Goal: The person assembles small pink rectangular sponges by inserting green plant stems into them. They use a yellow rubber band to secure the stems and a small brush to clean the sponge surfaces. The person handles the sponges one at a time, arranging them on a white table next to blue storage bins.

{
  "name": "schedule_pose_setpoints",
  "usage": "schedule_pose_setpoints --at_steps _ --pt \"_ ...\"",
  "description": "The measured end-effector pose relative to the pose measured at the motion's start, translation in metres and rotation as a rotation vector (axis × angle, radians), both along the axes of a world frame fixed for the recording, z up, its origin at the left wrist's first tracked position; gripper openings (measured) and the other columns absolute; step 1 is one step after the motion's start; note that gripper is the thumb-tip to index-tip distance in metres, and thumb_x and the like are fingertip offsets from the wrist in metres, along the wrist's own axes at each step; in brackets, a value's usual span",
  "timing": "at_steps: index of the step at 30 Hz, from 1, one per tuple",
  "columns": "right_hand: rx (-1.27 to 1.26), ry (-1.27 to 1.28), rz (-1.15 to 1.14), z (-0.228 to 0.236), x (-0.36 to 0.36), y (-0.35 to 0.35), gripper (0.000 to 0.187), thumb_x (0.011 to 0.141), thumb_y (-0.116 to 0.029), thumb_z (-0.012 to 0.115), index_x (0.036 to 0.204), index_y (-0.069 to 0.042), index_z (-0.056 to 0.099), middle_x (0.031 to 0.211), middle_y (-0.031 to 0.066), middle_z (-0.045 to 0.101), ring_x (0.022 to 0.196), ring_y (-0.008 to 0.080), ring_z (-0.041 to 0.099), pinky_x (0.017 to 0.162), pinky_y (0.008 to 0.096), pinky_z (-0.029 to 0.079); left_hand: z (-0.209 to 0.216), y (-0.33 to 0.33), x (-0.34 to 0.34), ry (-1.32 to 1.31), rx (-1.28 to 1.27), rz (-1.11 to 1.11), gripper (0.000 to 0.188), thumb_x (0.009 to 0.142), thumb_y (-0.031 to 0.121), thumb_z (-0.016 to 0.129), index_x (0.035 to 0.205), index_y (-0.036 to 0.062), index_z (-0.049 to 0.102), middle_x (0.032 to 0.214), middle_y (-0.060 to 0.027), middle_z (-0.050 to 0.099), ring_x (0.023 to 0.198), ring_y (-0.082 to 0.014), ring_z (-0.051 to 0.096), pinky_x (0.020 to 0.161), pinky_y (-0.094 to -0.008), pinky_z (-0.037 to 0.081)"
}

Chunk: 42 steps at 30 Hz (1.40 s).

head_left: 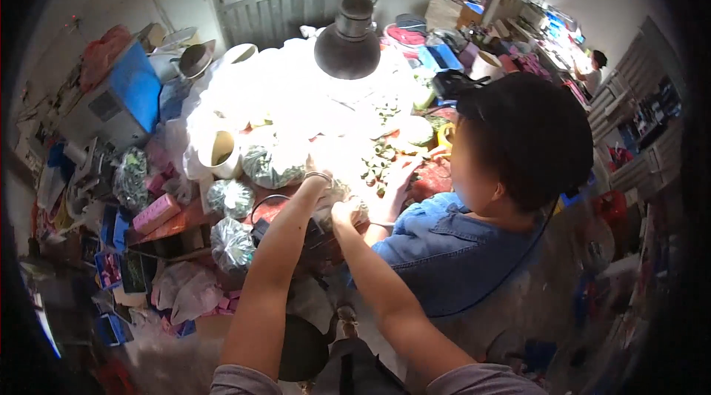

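Bag [338, 193], apparently translucent plastic, lies between left hand [320, 157] and right hand [344, 212], near brightly lit green leaves [377, 165]; whether either grips it cannot be told. Steadying one side would likely limit slipping.

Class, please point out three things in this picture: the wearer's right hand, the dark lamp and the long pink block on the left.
Right hand [344, 213]: head view, middle of the hand.
Dark lamp [346, 55]: head view, on its shade.
Pink block [156, 214]: head view, middle of its body.
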State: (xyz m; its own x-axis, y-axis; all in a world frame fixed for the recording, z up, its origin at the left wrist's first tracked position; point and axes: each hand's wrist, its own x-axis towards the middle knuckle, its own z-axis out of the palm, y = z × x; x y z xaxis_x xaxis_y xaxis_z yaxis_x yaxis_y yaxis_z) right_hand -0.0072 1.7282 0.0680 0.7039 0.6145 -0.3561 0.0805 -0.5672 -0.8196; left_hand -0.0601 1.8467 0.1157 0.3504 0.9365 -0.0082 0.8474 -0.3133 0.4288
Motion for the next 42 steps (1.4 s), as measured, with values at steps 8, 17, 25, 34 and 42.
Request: schedule_pose_setpoints --at_steps 8,17,25,34,42 --pt "0.000 -0.287 0.192 0.103 0.023 -0.058 0.023 0.070 -0.011 0.059 0.088 0.002 0.061 0.084 0.0176 0.063 0.088 0.0336 0.060 0.078 0.0365 0.047 0.056 0.008 0.031 0.193 -0.135 -0.132 0.039 0.064 0.031 0.069 0.094 0.0060 0.065 0.100 -0.0178 0.063 0.091 -0.0335 0.060 0.082 -0.0404 0.048" --pt "0.489 -0.155 0.286 0.179 -0.029 -0.428 0.009 0.080 -0.007 0.051 0.085 -0.003 0.058 0.079 0.0166 0.054 0.075 0.0339 0.055 0.072 0.0436 0.044 0.173 -0.280 0.016 -0.009 0.469 -1.078 0.020 0.079 0.020 0.050 0.063 0.0078 0.055 0.061 -0.0115 0.054 0.063 -0.0322 0.058 0.059 -0.0447 0.047" --pt "-0.162 -0.097 -0.226 0.060 -0.098 -0.800 0.019 0.081 -0.023 0.055 0.079 -0.006 0.065 0.084 0.0128 0.061 0.073 0.0283 0.059 0.067 0.0427 0.046 0.203 -0.686 -0.025 -0.152 -0.492 -1.648 0.012 0.081 0.011 0.064 0.089 0.0046 0.069 0.079 -0.0101 0.066 0.068 -0.0160 0.063 0.061 -0.0286 0.049" --pt "-0.442 0.333 -1.605 -0.035 -0.314 -1.163 0.023 0.068 -0.013 0.057 0.086 -0.005 0.070 0.084 0.0183 0.066 0.080 0.0332 0.064 0.074 0.0410 0.051 0.180 -1.016 0.005 0.329 -0.759 -2.045 0.012 0.082 0.008 0.062 0.089 0.0012 0.068 0.083 -0.0117 0.067 0.075 -0.0164 0.064 0.065 -0.0262 0.049" --pt "-0.615 0.630 -1.924 -0.030 -0.475 -1.240 0.017 0.071 -0.011 0.056 0.081 -0.006 0.070 0.072 0.0136 0.067 0.068 0.0238 0.066 0.063 0.0361 0.052 0.162 -1.263 0.003 0.586 -0.924 -2.467 0.013 0.082 0.005 0.059 0.091 0.0001 0.067 0.086 -0.0105 0.066 0.078 -0.0169 0.064 0.071 -0.0249 0.050"
